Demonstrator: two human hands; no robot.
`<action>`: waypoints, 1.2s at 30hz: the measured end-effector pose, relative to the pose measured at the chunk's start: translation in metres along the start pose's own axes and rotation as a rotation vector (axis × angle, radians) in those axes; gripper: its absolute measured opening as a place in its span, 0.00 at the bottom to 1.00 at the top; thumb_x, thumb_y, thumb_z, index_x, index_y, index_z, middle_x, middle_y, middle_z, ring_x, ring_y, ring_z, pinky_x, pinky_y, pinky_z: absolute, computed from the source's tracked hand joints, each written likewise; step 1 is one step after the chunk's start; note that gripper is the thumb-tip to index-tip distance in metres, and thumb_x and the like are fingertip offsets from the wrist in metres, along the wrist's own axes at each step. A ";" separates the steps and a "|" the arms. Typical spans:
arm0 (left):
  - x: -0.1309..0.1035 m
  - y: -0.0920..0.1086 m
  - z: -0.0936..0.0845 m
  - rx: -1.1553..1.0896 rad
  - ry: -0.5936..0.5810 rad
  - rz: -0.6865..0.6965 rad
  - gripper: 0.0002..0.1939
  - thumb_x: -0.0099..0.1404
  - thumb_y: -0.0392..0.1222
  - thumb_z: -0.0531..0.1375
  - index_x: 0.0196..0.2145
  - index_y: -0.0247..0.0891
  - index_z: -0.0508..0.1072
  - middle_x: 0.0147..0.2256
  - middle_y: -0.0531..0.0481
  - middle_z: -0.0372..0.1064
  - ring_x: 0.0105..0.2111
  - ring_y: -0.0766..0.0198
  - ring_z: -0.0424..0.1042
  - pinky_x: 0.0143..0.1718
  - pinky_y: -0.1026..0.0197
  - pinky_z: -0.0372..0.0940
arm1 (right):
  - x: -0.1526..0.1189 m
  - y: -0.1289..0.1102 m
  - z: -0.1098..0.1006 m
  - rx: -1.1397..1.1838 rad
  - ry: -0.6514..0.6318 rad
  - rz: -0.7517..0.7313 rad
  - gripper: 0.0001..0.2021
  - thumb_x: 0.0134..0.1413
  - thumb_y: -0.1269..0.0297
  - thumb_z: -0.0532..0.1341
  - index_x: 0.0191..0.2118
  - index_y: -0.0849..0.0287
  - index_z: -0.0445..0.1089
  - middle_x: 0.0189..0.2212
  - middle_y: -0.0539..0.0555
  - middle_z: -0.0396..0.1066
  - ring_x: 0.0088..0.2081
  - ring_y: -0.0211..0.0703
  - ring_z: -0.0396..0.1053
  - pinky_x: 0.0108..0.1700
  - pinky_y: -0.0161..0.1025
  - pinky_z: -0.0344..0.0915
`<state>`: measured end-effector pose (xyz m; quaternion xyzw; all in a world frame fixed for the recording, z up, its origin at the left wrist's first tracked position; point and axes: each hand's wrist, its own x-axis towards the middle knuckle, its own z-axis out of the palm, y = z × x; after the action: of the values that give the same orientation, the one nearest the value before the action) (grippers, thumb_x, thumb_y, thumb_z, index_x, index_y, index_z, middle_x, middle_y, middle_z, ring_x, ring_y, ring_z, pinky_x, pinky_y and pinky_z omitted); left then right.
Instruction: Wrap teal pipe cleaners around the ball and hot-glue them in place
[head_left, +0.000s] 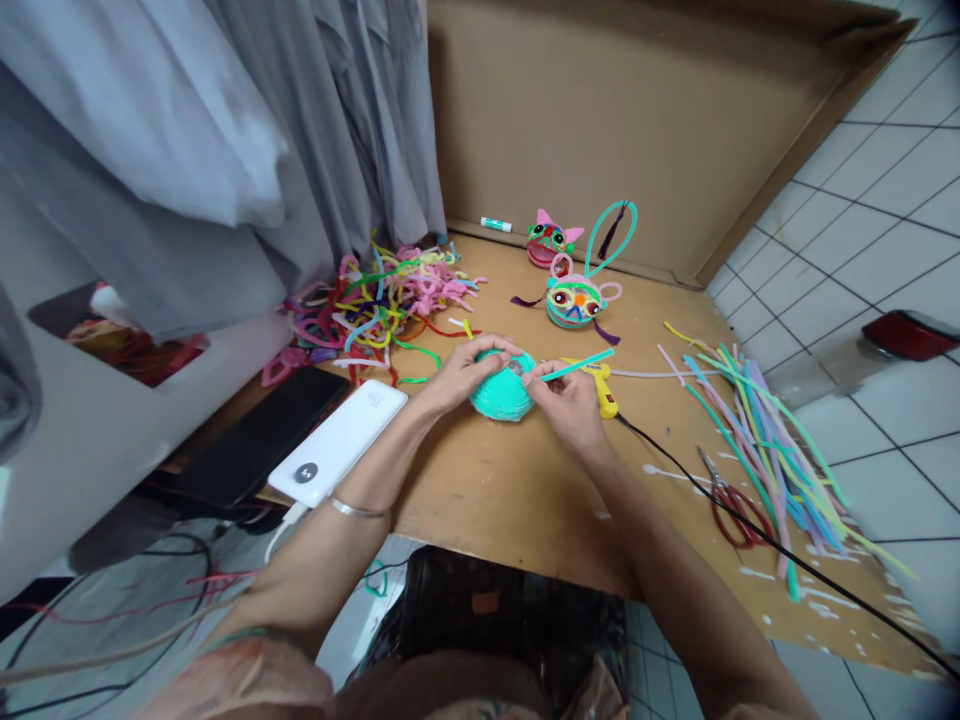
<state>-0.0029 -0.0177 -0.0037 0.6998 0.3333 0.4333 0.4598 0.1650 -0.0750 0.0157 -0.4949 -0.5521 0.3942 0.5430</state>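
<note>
A round turquoise ball (501,398), its surface covered in coiled pipe cleaner, sits between my hands just above the table. My left hand (470,372) is closed around its left and upper side. With thumb and fingers pinched, my right hand (566,400) grips a turquoise pipe cleaner (589,363) at the ball's right edge; its free end points up and right. A small greyish patch shows near the top of the ball, partly between the fingers. Just behind my right hand lies a yellow glue gun (606,393) with a black cord.
Tangled pipe cleaners (397,295) are heaped at the left. Two decorated animal heads (574,300) and a glue stick (496,225) stand near the cardboard wall. Red-handled scissors (739,510) and straight pipe cleaners (780,450) lie right. A white power bank (337,440) and black phone (262,435) lie left.
</note>
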 end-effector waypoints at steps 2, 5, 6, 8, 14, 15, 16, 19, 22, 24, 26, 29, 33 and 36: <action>0.000 0.000 0.000 0.009 -0.003 0.005 0.19 0.60 0.53 0.59 0.42 0.36 0.76 0.50 0.42 0.74 0.51 0.54 0.72 0.55 0.53 0.64 | 0.000 -0.001 0.000 -0.003 -0.001 -0.002 0.11 0.39 0.54 0.64 0.22 0.56 0.67 0.16 0.45 0.62 0.21 0.35 0.59 0.25 0.35 0.57; 0.000 0.000 -0.001 0.016 0.000 0.011 0.19 0.61 0.53 0.59 0.42 0.36 0.77 0.50 0.42 0.74 0.52 0.54 0.71 0.56 0.53 0.64 | 0.001 -0.001 -0.001 -0.010 -0.011 0.001 0.11 0.40 0.54 0.64 0.22 0.56 0.66 0.17 0.45 0.63 0.22 0.35 0.59 0.26 0.35 0.57; -0.001 0.001 -0.002 0.019 0.000 0.014 0.19 0.61 0.53 0.59 0.42 0.36 0.77 0.50 0.42 0.74 0.52 0.54 0.71 0.56 0.53 0.64 | 0.002 -0.001 -0.001 -0.012 -0.016 0.006 0.12 0.40 0.54 0.64 0.23 0.56 0.66 0.17 0.46 0.63 0.22 0.35 0.60 0.27 0.35 0.58; -0.001 0.001 -0.003 0.020 -0.006 0.027 0.19 0.61 0.52 0.60 0.42 0.36 0.77 0.50 0.42 0.74 0.52 0.54 0.71 0.57 0.52 0.64 | 0.003 0.000 -0.002 -0.017 -0.025 0.027 0.12 0.39 0.53 0.64 0.23 0.56 0.67 0.18 0.46 0.64 0.23 0.35 0.60 0.27 0.35 0.58; -0.001 0.002 -0.005 0.003 -0.026 0.049 0.17 0.61 0.50 0.60 0.42 0.35 0.77 0.51 0.41 0.74 0.52 0.54 0.72 0.55 0.53 0.65 | 0.007 0.002 -0.006 -0.056 -0.058 0.058 0.13 0.39 0.53 0.64 0.26 0.57 0.68 0.18 0.45 0.63 0.23 0.35 0.59 0.28 0.35 0.58; -0.001 0.001 -0.005 0.005 -0.025 0.051 0.17 0.61 0.49 0.61 0.42 0.35 0.77 0.51 0.41 0.74 0.52 0.54 0.72 0.55 0.53 0.65 | 0.007 0.002 -0.006 -0.055 -0.062 0.059 0.13 0.38 0.53 0.64 0.25 0.57 0.68 0.18 0.45 0.63 0.23 0.34 0.59 0.28 0.35 0.58; -0.001 0.001 -0.005 0.008 -0.021 0.055 0.17 0.61 0.49 0.61 0.42 0.35 0.78 0.50 0.41 0.75 0.52 0.54 0.72 0.55 0.53 0.66 | 0.007 0.001 -0.006 -0.051 -0.064 0.063 0.13 0.38 0.53 0.64 0.25 0.57 0.68 0.18 0.45 0.63 0.23 0.34 0.59 0.28 0.35 0.58; 0.000 -0.002 -0.006 0.011 -0.009 0.070 0.16 0.62 0.48 0.61 0.42 0.35 0.78 0.49 0.42 0.76 0.50 0.55 0.73 0.54 0.53 0.66 | 0.008 -0.001 -0.006 -0.026 -0.077 0.084 0.14 0.36 0.52 0.66 0.25 0.57 0.67 0.19 0.46 0.64 0.24 0.35 0.60 0.28 0.35 0.59; 0.002 -0.005 -0.007 -0.015 -0.035 0.100 0.15 0.61 0.48 0.62 0.42 0.36 0.78 0.48 0.42 0.77 0.51 0.56 0.73 0.55 0.53 0.65 | 0.009 -0.002 -0.007 -0.034 -0.100 0.079 0.15 0.36 0.52 0.67 0.26 0.57 0.67 0.20 0.47 0.66 0.24 0.36 0.62 0.29 0.36 0.60; 0.003 -0.006 -0.008 -0.024 -0.044 0.114 0.15 0.62 0.47 0.62 0.43 0.36 0.78 0.49 0.42 0.77 0.50 0.57 0.73 0.55 0.54 0.66 | 0.011 -0.001 -0.008 -0.057 -0.116 0.071 0.16 0.37 0.51 0.68 0.26 0.57 0.67 0.21 0.48 0.67 0.25 0.36 0.63 0.28 0.36 0.60; 0.003 -0.005 -0.009 -0.030 -0.043 0.117 0.15 0.62 0.46 0.62 0.43 0.36 0.78 0.49 0.42 0.76 0.50 0.58 0.73 0.54 0.55 0.66 | 0.013 0.000 -0.009 -0.080 -0.129 0.072 0.17 0.36 0.50 0.69 0.26 0.57 0.67 0.21 0.48 0.67 0.25 0.37 0.63 0.28 0.36 0.60; 0.003 -0.004 -0.009 -0.023 -0.043 0.105 0.14 0.63 0.44 0.61 0.44 0.35 0.78 0.48 0.43 0.77 0.49 0.59 0.74 0.52 0.56 0.67 | 0.016 -0.001 -0.012 -0.133 -0.153 0.060 0.17 0.38 0.50 0.69 0.27 0.57 0.68 0.20 0.48 0.66 0.25 0.36 0.61 0.28 0.35 0.58; 0.003 -0.004 -0.009 -0.016 -0.037 0.105 0.13 0.63 0.42 0.61 0.44 0.35 0.78 0.48 0.43 0.77 0.48 0.59 0.74 0.51 0.57 0.67 | 0.022 -0.007 -0.016 -0.195 -0.243 0.044 0.17 0.39 0.49 0.69 0.26 0.58 0.69 0.20 0.47 0.64 0.25 0.36 0.60 0.28 0.35 0.57; 0.002 -0.005 -0.009 -0.012 -0.038 0.110 0.14 0.64 0.43 0.61 0.44 0.35 0.78 0.48 0.42 0.76 0.49 0.58 0.73 0.52 0.56 0.67 | 0.029 -0.013 -0.018 -0.206 -0.332 0.066 0.18 0.37 0.49 0.70 0.26 0.58 0.68 0.21 0.48 0.65 0.26 0.36 0.60 0.29 0.35 0.57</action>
<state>-0.0107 -0.0113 -0.0057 0.7224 0.2831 0.4465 0.4457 0.1832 -0.0513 0.0363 -0.4939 -0.6550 0.4296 0.3775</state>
